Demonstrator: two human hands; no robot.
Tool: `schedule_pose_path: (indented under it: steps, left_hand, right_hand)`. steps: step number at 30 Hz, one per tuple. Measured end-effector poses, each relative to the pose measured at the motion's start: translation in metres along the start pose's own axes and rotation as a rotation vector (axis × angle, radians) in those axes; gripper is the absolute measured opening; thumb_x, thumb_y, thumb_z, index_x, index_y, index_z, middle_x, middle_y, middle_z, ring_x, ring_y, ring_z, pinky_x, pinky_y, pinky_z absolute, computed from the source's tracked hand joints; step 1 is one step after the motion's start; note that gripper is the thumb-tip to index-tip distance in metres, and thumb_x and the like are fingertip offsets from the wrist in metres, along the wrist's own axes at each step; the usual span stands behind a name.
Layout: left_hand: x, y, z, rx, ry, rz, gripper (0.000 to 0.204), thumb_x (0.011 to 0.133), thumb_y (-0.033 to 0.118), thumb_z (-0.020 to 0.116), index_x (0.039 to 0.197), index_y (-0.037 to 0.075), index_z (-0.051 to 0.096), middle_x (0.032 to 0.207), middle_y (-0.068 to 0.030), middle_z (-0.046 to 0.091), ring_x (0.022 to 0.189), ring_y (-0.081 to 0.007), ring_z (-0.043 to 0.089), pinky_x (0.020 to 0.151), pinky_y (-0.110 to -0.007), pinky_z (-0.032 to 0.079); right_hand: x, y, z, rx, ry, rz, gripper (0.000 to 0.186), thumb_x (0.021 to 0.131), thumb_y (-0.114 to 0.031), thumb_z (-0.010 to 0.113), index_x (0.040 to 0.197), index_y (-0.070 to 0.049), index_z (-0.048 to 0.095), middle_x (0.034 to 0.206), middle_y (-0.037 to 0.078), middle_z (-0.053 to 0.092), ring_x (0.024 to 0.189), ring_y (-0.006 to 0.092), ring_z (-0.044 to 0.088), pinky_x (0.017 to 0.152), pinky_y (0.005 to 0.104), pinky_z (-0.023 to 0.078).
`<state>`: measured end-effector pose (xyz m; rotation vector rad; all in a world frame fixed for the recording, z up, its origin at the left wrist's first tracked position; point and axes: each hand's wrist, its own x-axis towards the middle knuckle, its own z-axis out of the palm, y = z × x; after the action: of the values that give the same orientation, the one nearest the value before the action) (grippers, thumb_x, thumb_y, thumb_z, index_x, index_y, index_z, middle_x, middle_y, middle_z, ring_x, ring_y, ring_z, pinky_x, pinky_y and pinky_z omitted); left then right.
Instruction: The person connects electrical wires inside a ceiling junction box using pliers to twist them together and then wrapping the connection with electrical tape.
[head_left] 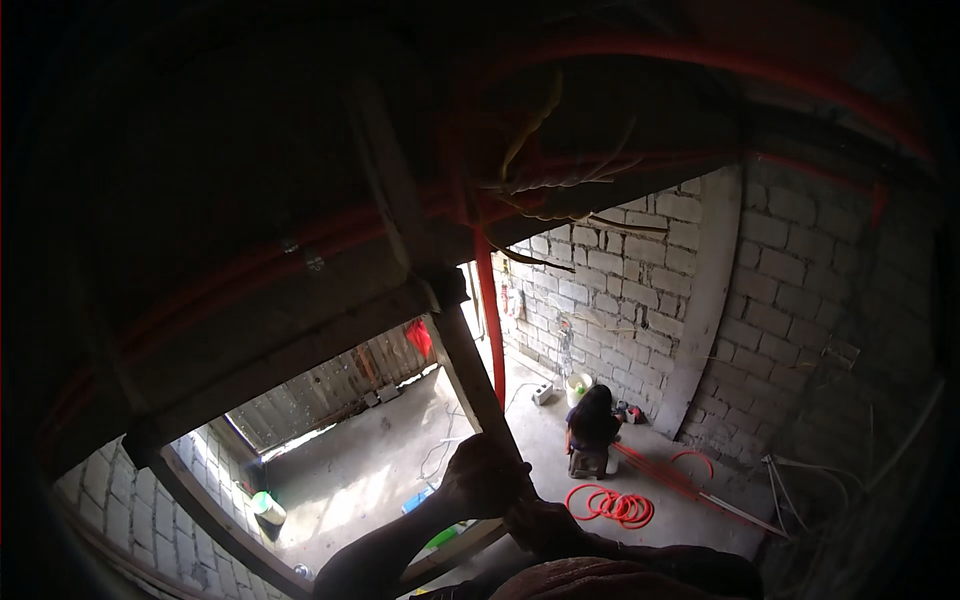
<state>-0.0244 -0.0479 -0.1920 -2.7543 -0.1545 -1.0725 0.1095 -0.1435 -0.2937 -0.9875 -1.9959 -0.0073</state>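
Wooden ladder rail (470,375) is gripped by the left hand (483,477); the right hand (545,525), just below, is too dark to judge. Far below, a seated person (592,428) faces the grey block wall (640,290) beside orange coiled conduit (612,506) on the concrete floor (370,470).

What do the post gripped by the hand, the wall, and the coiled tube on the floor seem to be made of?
Post: probably rough, unpainted wood, dull brown and square-edged.
Wall: grey masonry blocks with visible mortar joints, unplastered.
Coiled tube: likely flexible plastic, smooth and orange-red.
Left hand grips the post.

Walls: bare grey block wall (640,290), unplastered.
Floor: concrete floor (370,470) below that wall, sunlit patch left of it.
Ceiling: dark slab (200,150) above the wall.
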Motion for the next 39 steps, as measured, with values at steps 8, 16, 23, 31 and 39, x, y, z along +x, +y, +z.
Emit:
schedule_pose_path:
  steps: [8, 16, 23, 31, 39]
  left_hand:
    - [0.004, 0.001, -0.006, -0.038, 0.124, 0.067, 0.026, 0.052, 0.016, 0.071, 0.076, 0.010, 0.065, 0.072, -0.0043, 0.061, 0.063, -0.0237, 0.059, 0.057, -0.037, 0.044]
    - [0.013, 0.008, -0.010, 0.024, -0.001, -0.031, 0.015, 0.074, 0.022, 0.065, 0.060, 0.016, 0.062, 0.060, 0.0008, 0.058, 0.059, -0.0170, 0.057, 0.060, -0.034, 0.044]
    - [0.028, 0.020, -0.045, 0.081, -0.023, -0.059, 0.010, 0.068, 0.022, 0.070, 0.073, 0.013, 0.068, 0.076, -0.0006, 0.063, 0.072, -0.0159, 0.062, 0.068, -0.031, 0.051]
    - [0.127, 0.000, -0.111, 0.369, 0.104, 0.107, 0.014, 0.067, 0.017, 0.072, 0.077, 0.011, 0.065, 0.076, -0.0045, 0.063, 0.068, -0.0196, 0.062, 0.061, -0.031, 0.052]
    - [0.173, -0.042, -0.131, 0.462, 0.210, -0.032, 0.019, 0.069, 0.016, 0.071, 0.085, 0.008, 0.064, 0.084, -0.0081, 0.063, 0.078, -0.0238, 0.061, 0.070, -0.034, 0.050]
  right_hand:
    - [-0.004, 0.006, 0.005, -0.040, -0.078, 0.021, 0.008, 0.078, -0.012, 0.058, 0.082, -0.008, 0.052, 0.070, 0.006, 0.052, 0.063, 0.0250, 0.055, 0.049, 0.0356, 0.043]
    - [-0.001, 0.005, -0.001, -0.055, -0.018, 0.005, 0.018, 0.077, -0.013, 0.059, 0.094, -0.006, 0.055, 0.077, 0.008, 0.054, 0.066, 0.0257, 0.056, 0.053, 0.0342, 0.047]
    - [-0.005, 0.010, -0.004, 0.026, -0.006, -0.030, 0.020, 0.078, -0.014, 0.059, 0.096, -0.006, 0.057, 0.082, 0.009, 0.057, 0.068, 0.0242, 0.058, 0.055, 0.0336, 0.048]
    - [-0.102, 0.156, 0.186, -0.191, 0.470, -0.369, 0.019, 0.079, -0.015, 0.060, 0.096, -0.006, 0.058, 0.084, 0.010, 0.058, 0.069, 0.0232, 0.060, 0.056, 0.0336, 0.049]
    - [-0.022, 0.029, 0.009, 0.311, 0.026, -0.001, 0.019, 0.082, -0.018, 0.059, 0.096, -0.006, 0.058, 0.081, 0.010, 0.057, 0.067, 0.0236, 0.059, 0.053, 0.0340, 0.048]
